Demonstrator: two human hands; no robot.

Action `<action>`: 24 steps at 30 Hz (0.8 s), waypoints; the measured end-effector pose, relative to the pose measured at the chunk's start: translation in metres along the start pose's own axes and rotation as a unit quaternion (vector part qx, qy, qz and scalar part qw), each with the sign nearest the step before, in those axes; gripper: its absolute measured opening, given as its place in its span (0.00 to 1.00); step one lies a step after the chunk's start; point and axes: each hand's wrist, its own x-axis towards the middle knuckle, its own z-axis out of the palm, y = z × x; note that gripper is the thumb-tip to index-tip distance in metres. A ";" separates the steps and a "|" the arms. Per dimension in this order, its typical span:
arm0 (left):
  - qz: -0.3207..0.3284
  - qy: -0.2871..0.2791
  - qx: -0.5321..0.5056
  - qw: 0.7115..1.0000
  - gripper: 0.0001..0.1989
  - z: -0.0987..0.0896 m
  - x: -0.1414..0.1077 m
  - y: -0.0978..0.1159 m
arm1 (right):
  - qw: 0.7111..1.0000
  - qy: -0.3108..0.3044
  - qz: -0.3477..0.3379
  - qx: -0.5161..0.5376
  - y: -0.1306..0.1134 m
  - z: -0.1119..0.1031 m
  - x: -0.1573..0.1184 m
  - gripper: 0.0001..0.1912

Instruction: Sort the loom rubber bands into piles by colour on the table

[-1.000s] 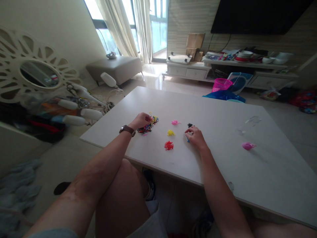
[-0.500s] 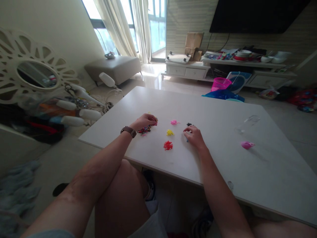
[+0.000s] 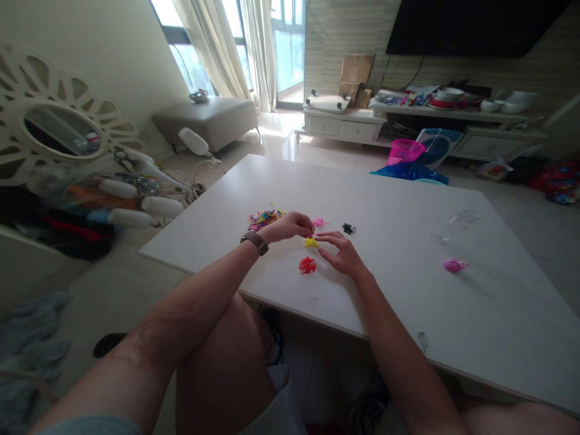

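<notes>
My left hand (image 3: 294, 225) is closed, its fingertips pinching a few small coloured rubber bands (image 3: 312, 231) just above the yellow pile. My right hand (image 3: 341, 254) has its fingers apart and stretched toward the left fingertips; I see nothing held in it. Below the two hands lies the pile of yellow rubber bands (image 3: 310, 243). Nearer to me is a red pile (image 3: 307, 265), farther off a pink pile (image 3: 320, 222), and to the right a black pile (image 3: 348, 228). A mixed heap of rubber bands (image 3: 263, 220) lies left, partly behind my left hand.
On the right of the white table (image 3: 399, 284) lie a pink pouch-like object (image 3: 454, 265) and a clear plastic container (image 3: 460, 225). A small clear piece (image 3: 422, 341) rests by the near edge. White lamp shades (image 3: 163, 206) stand beyond the left edge.
My left hand has moved right, from the mixed heap to above the yellow pile, with bands in its fingertips. My right hand has shifted left and spread its fingers, uncovering the black pile.
</notes>
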 end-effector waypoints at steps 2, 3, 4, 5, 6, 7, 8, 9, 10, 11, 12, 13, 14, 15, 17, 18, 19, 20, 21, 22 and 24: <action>0.000 -0.004 0.007 1.000 0.09 0.003 0.000 0.002 | 1.000 0.001 0.000 0.006 -0.001 0.000 0.000 0.15; -0.001 -0.007 0.010 1.000 0.09 0.004 0.000 0.003 | 1.000 0.004 0.003 0.007 -0.002 0.000 0.000 0.15; -0.002 -0.008 0.013 1.000 0.09 0.005 0.000 0.003 | 1.000 0.009 0.006 0.008 -0.002 0.001 0.000 0.14; -0.003 -0.008 0.015 1.000 0.09 0.005 0.001 0.004 | 1.000 0.014 0.009 0.007 -0.002 0.001 0.000 0.14; -0.005 -0.005 0.017 1.000 0.09 0.005 0.001 0.003 | 1.000 0.020 0.011 0.007 -0.002 0.001 0.000 0.14; -0.007 0.000 0.016 1.000 0.09 0.005 0.001 0.003 | 1.000 0.026 0.011 0.007 -0.002 0.001 0.000 0.13; -0.010 0.007 0.015 1.000 0.09 0.005 0.002 0.003 | 0.999 0.033 0.010 0.007 -0.001 0.002 0.000 0.13; -0.013 0.015 0.013 1.000 0.10 0.004 0.002 0.002 | 0.999 0.040 0.008 0.006 0.000 0.002 0.001 0.12; -0.015 0.023 0.011 1.000 0.10 0.004 0.003 0.001 | 0.999 0.047 0.008 0.005 0.000 0.002 0.001 0.11; -0.017 0.031 0.010 0.999 0.11 0.003 0.003 0.001 | 0.999 0.053 0.009 0.002 0.001 0.002 0.001 0.11; -0.019 0.039 0.009 0.999 0.11 0.003 0.003 0.000 | 0.998 0.059 0.012 -0.002 0.002 0.002 0.001 0.10; -0.021 0.047 0.009 0.999 0.11 0.002 0.003 0.000 | 0.998 0.064 0.017 -0.006 0.002 0.003 0.001 0.10; -0.023 0.053 0.009 0.998 0.11 0.002 0.003 0.000 | 0.997 0.068 0.021 -0.010 0.003 0.003 0.001 0.10; -0.025 0.057 0.011 0.998 0.11 0.002 0.003 0.000 | 0.997 0.071 0.024 -0.014 0.004 0.003 0.001 0.10; -0.030 0.062 0.018 0.998 0.11 0.001 0.003 0.000 | 0.997 0.075 0.028 -0.019 0.005 0.004 0.001 0.10; -0.031 0.062 0.025 0.997 0.11 0.001 0.002 0.001 | 0.996 0.076 0.028 -0.022 0.005 0.004 0.001 0.10; -0.031 0.062 0.035 0.997 0.10 0.002 0.002 0.002 | 0.997 0.075 0.028 -0.024 0.005 0.005 0.001 0.10; -0.031 0.063 0.047 0.996 0.10 0.002 0.002 0.003 | 0.997 0.072 0.027 -0.026 0.006 0.006 0.001 0.10; -0.029 0.064 0.061 0.996 0.09 0.002 0.001 0.003 | 0.997 0.069 0.025 -0.027 0.006 0.006 0.001 0.10; -0.026 0.066 0.075 0.995 0.09 0.002 0.001 0.004 | 0.997 0.066 0.022 -0.028 0.006 0.007 0.001 0.10; -0.019 0.070 0.104 0.992 0.09 0.002 0.001 0.005 | 0.998 0.060 0.020 -0.028 0.005 0.008 0.001 0.10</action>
